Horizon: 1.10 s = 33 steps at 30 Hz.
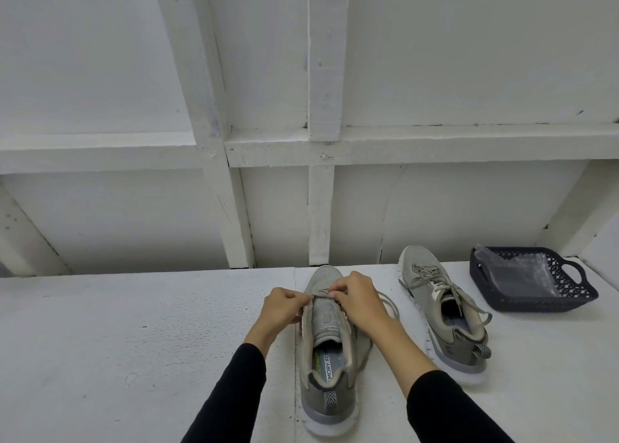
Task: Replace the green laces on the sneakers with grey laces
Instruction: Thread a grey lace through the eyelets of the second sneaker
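Note:
A grey sneaker (330, 365) stands in front of me, toe pointing away, its eyelets mostly bare. A grey lace (321, 293) runs across the lowest eyelets near the toe. My left hand (283, 305) pinches the lace at the shoe's left side. My right hand (356, 300) pinches it at the right side, and a loose length of lace loops out on the table past that hand. The second grey sneaker (442, 312) lies to the right, fully laced with a grey lace tied loosely.
A dark blue plastic basket (536, 303) holding a clear plastic bag (516, 271) sits at the far right of the white table (134, 342). A white panelled wall rises right behind the table's far edge.

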Each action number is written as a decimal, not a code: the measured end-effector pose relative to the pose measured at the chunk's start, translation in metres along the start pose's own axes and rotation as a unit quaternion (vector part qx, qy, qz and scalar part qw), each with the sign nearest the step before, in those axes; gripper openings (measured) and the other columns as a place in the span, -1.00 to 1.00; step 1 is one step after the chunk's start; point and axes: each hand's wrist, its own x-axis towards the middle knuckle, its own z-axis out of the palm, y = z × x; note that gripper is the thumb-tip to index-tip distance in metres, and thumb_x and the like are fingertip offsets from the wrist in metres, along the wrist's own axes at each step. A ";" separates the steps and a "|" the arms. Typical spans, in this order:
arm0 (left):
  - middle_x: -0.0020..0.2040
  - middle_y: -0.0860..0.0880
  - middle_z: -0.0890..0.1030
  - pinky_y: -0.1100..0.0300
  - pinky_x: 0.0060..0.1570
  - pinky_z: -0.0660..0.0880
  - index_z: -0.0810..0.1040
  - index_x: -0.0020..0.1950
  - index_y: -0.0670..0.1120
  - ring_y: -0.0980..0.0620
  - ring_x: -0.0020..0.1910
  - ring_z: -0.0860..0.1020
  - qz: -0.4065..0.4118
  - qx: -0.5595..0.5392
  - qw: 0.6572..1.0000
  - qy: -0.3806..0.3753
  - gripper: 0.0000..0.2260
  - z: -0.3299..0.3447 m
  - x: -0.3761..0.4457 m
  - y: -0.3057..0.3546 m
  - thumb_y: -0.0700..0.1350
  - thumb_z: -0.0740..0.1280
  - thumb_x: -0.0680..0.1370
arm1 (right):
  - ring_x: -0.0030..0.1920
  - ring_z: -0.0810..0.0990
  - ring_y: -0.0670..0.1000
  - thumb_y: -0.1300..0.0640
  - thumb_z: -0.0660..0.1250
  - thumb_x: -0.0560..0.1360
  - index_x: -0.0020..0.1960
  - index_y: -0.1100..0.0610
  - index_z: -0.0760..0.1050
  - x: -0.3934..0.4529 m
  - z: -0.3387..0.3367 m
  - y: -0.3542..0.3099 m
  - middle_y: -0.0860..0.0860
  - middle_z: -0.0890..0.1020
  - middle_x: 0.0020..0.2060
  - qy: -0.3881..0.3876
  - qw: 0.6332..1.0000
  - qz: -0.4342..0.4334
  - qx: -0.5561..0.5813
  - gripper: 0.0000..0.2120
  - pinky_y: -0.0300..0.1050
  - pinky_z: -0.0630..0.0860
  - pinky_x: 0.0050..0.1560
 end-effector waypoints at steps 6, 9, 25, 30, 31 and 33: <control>-0.15 -0.16 0.62 0.22 -0.16 0.62 0.65 -0.16 -0.28 0.00 -0.13 0.58 -0.012 -0.029 0.999 -0.012 -0.87 0.000 0.002 -0.005 -0.22 0.38 0.50 | -0.05 0.62 0.08 0.16 0.41 0.49 -0.03 0.13 0.68 0.005 -0.007 -0.009 0.06 0.68 -0.08 -0.015 0.998 0.011 -0.058 -0.90 -0.13 0.52 -0.07; -0.16 -0.16 0.61 0.20 -0.16 0.61 0.63 -0.23 -0.23 0.00 -0.15 0.57 -0.017 -0.040 0.999 -0.013 -0.87 0.000 0.002 -0.006 -0.24 0.38 0.50 | -0.05 0.61 0.07 0.19 0.38 0.52 -0.01 0.14 0.66 0.006 -0.007 -0.014 0.06 0.67 -0.05 -0.015 0.996 0.011 -0.088 -0.89 -0.20 0.39 -0.15; -0.04 -0.18 0.69 0.30 -0.25 0.56 0.69 -0.07 -0.28 0.07 -0.16 0.62 -0.013 -0.069 0.997 -0.029 -0.87 -0.002 0.003 -0.008 -0.24 0.37 0.55 | 0.24 0.35 0.10 0.08 0.34 0.54 -0.02 0.11 0.66 0.004 0.027 -0.019 0.06 0.53 0.12 0.021 0.991 0.132 -0.027 -0.85 -0.08 0.44 -0.01; -0.05 -0.16 0.69 0.30 -0.25 0.57 0.69 -0.09 -0.24 0.07 -0.16 0.62 -0.014 -0.072 0.997 -0.030 -0.88 -0.003 0.004 -0.008 -0.25 0.37 0.55 | 0.21 0.43 0.10 0.09 0.43 0.47 -0.13 0.05 0.69 0.004 0.035 -0.015 0.06 0.61 0.05 0.031 0.984 0.170 0.052 -0.93 -0.06 0.51 0.02; -0.06 -0.15 0.69 0.31 -0.26 0.56 0.69 -0.10 -0.24 0.08 -0.17 0.62 -0.015 -0.076 0.996 -0.032 -0.89 -0.003 0.003 -0.008 -0.25 0.37 0.55 | 0.19 0.47 0.10 0.11 0.44 0.46 -0.15 0.05 0.70 0.004 0.036 -0.014 0.06 0.63 0.03 0.035 0.982 0.174 0.066 -0.93 -0.04 0.53 0.04; -0.10 -0.12 0.68 0.32 -0.27 0.56 0.68 -0.10 -0.24 0.09 -0.19 0.62 -0.015 -0.083 0.996 -0.038 -0.89 -0.002 0.002 -0.007 -0.26 0.37 0.55 | 0.15 0.52 0.08 0.13 0.45 0.45 -0.17 0.05 0.70 0.003 0.036 -0.013 0.03 0.67 -0.03 0.045 0.980 0.172 0.085 -0.94 -0.03 0.56 0.04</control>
